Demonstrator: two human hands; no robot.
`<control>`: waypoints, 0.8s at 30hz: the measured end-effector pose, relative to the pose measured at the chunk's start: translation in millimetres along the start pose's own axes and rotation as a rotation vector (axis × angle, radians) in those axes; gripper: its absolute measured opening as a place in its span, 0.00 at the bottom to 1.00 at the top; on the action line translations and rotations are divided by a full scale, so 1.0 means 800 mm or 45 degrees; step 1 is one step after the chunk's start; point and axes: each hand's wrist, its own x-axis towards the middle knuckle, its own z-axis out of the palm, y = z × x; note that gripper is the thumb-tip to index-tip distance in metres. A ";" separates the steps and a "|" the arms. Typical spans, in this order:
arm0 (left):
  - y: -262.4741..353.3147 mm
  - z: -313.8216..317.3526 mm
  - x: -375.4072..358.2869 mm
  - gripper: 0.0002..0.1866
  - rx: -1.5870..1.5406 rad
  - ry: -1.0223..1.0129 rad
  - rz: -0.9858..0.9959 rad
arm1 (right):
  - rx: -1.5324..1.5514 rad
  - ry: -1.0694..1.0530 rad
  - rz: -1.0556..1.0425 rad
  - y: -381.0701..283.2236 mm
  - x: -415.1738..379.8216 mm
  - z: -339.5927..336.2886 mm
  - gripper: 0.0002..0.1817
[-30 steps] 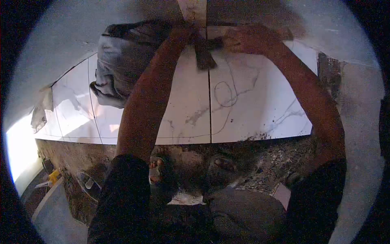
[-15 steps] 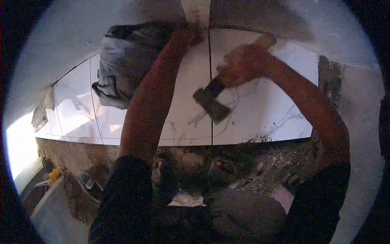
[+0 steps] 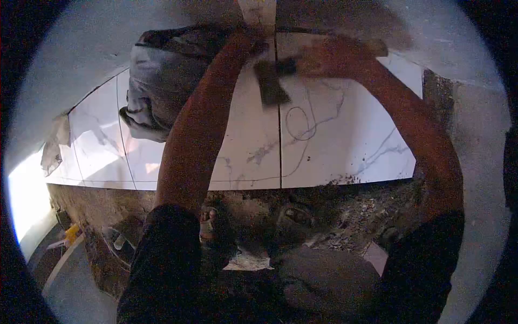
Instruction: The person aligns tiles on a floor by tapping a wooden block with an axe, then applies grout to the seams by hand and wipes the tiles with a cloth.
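White marble-veined floor tiles (image 3: pixel 334 140) lie under me, two of them meeting at a thin dark joint. My right hand (image 3: pixel 318 58) is clamped on the handle of a dark rubber-headed mallet (image 3: pixel 270 81), whose head sits right over that joint. My left hand (image 3: pixel 249 43) presses flat near the joint's far end (fingers blurred). Bare brown mortar bed (image 3: pixel 345 208) borders the tiles' near edge.
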 end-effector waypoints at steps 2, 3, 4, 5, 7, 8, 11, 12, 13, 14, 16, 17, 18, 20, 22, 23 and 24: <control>0.001 -0.001 -0.006 0.16 -0.052 0.020 0.009 | 0.041 0.047 -0.201 -0.003 -0.001 -0.008 0.30; -0.001 0.000 -0.008 0.16 -0.057 0.012 0.002 | 0.109 0.056 -0.424 -0.017 -0.008 -0.011 0.29; -0.002 0.000 -0.008 0.16 -0.059 0.014 0.000 | 0.006 -0.143 -0.247 -0.028 -0.004 -0.033 0.28; -0.001 0.001 -0.008 0.16 -0.055 0.011 0.001 | -0.125 -0.350 -0.086 -0.039 0.000 -0.056 0.26; 0.000 0.000 -0.002 0.16 -0.025 0.005 0.002 | -0.072 -0.206 -0.098 -0.028 -0.007 -0.038 0.25; 0.000 -0.001 -0.005 0.16 -0.023 0.008 0.001 | -0.052 -0.120 -0.107 -0.020 -0.005 -0.030 0.25; 0.002 -0.001 -0.006 0.16 -0.016 0.018 0.000 | -0.015 0.038 -0.131 -0.002 0.004 -0.029 0.24; 0.001 -0.002 -0.008 0.16 -0.013 0.015 -0.001 | -0.054 -0.042 -0.015 0.000 0.008 -0.035 0.24; 0.000 -0.001 -0.010 0.16 -0.002 0.009 -0.008 | -0.070 -0.091 0.046 0.004 0.006 -0.031 0.25; 0.001 0.000 -0.010 0.16 0.011 0.003 -0.005 | -0.088 -0.141 0.107 0.007 0.005 -0.028 0.25; 0.001 -0.003 -0.002 0.16 0.059 -0.011 -0.010 | -0.131 0.029 0.161 0.019 -0.005 -0.011 0.27; 0.001 -0.004 -0.001 0.16 0.070 -0.012 -0.013 | -0.147 0.089 0.179 0.020 -0.010 -0.004 0.28; 0.002 -0.003 0.002 0.16 0.073 -0.011 -0.013 | 0.025 0.134 0.029 0.011 -0.021 0.003 0.28; 0.006 -0.005 0.000 0.16 0.092 -0.005 -0.009 | 0.152 0.020 0.081 -0.033 -0.047 -0.006 0.28; 0.002 -0.005 -0.002 0.16 0.111 0.003 -0.007 | 0.295 -0.181 0.287 -0.078 -0.070 -0.021 0.28; 0.001 -0.005 -0.006 0.16 0.133 -0.001 -0.010 | 0.339 -0.283 0.305 -0.092 -0.083 -0.009 0.29; 0.001 -0.006 -0.004 0.16 0.164 -0.002 -0.012 | 0.423 -0.349 0.366 -0.119 -0.095 -0.021 0.29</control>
